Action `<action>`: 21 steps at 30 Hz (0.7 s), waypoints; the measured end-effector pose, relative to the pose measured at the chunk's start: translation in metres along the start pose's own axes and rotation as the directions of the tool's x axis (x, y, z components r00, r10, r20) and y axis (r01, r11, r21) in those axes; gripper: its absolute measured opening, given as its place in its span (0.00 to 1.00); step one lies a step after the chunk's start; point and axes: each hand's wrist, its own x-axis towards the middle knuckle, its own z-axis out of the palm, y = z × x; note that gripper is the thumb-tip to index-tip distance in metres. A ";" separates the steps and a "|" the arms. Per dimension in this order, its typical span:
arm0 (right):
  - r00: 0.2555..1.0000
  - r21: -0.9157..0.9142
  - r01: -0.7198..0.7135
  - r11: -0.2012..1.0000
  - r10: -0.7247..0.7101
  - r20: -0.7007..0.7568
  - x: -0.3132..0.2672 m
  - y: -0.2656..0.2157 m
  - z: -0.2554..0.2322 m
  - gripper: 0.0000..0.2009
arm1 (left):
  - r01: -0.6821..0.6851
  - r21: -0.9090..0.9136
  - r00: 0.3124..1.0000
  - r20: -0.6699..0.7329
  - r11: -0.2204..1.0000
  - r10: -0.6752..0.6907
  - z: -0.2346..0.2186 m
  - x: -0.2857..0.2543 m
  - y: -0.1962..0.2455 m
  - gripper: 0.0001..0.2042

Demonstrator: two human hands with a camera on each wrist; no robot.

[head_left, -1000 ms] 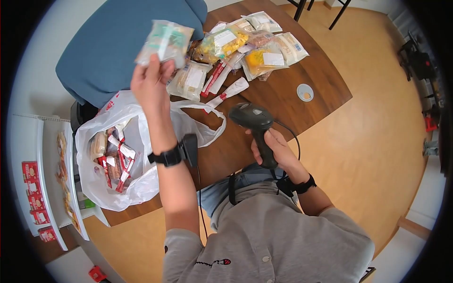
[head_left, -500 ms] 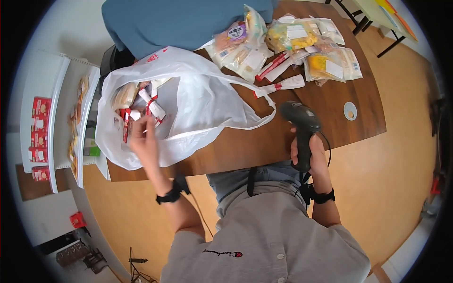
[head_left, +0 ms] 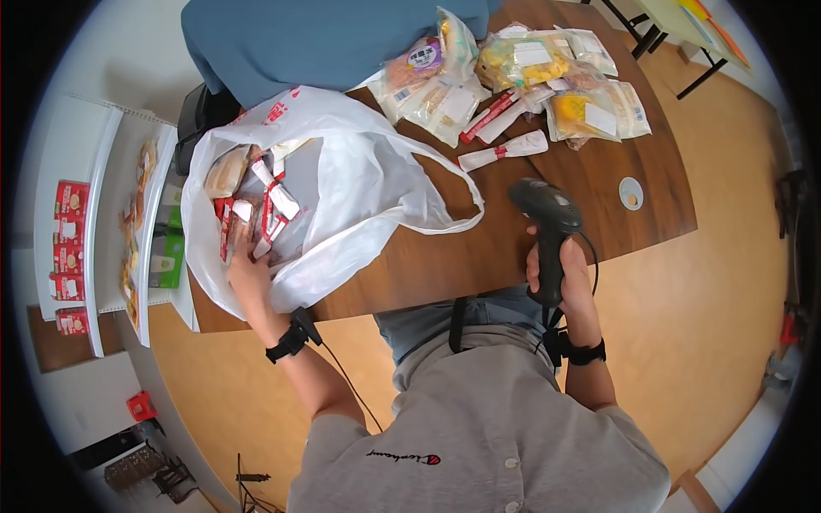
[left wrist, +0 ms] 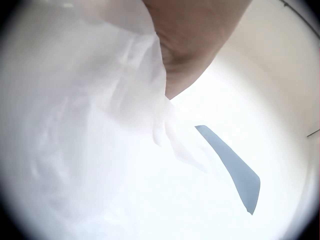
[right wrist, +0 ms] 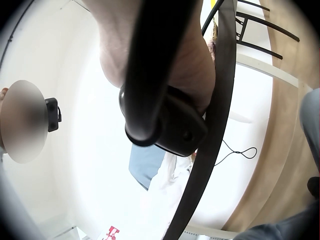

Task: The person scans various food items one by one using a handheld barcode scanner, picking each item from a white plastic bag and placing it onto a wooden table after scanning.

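My left hand (head_left: 250,278) reaches into a white plastic bag (head_left: 359,201) on the table, its fingertips right at a brown packet (head_left: 243,224). Beside them in the bag lie red-and-white wrapped sticks (head_left: 275,202) and a pale packaged bread (head_left: 228,173). In the left wrist view the bag's film (left wrist: 85,100) covers much of the picture and hides the fingers. My right hand (head_left: 575,278) grips a black barcode scanner (head_left: 547,214) by its handle, above the table's front edge. The base of the scanner handle (right wrist: 175,127) and its cable show close up in the right wrist view.
Several clear food packets (head_left: 522,64) are heaped at the back of the wooden table (head_left: 513,197), with a wrapped stick (head_left: 505,151) before them. A round grommet (head_left: 631,194) sits at the right. A blue chair (head_left: 333,43) stands behind; a white shelf (head_left: 111,231) is at the left.
My left hand has put a packet down beside the heap, come back to the left, and gone down into the bag. My right hand keeps holding the scanner. The head view has swung left.
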 end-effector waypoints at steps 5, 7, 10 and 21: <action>0.998 0.026 -0.059 0.998 0.059 0.000 -0.002 -0.003 0.000 0.26 | -0.176 -0.137 0.971 -0.184 0.975 0.149 -0.029 -0.022 0.017 0.16; 0.999 0.015 -0.049 0.999 0.049 0.005 -0.002 -0.002 -0.002 0.25 | -0.239 -0.247 0.957 -0.226 0.939 0.184 -0.026 -0.022 0.037 0.15; 0.997 0.011 -0.049 0.999 0.049 0.061 -0.001 -0.002 -0.003 0.24 | -0.235 -0.519 0.972 -0.147 0.822 0.185 -0.025 -0.055 0.099 0.13; 0.982 -0.159 0.072 0.985 -0.042 0.184 -0.012 -0.017 0.009 0.14 | -0.464 -0.632 0.710 0.153 0.620 0.687 0.039 -0.106 0.247 0.10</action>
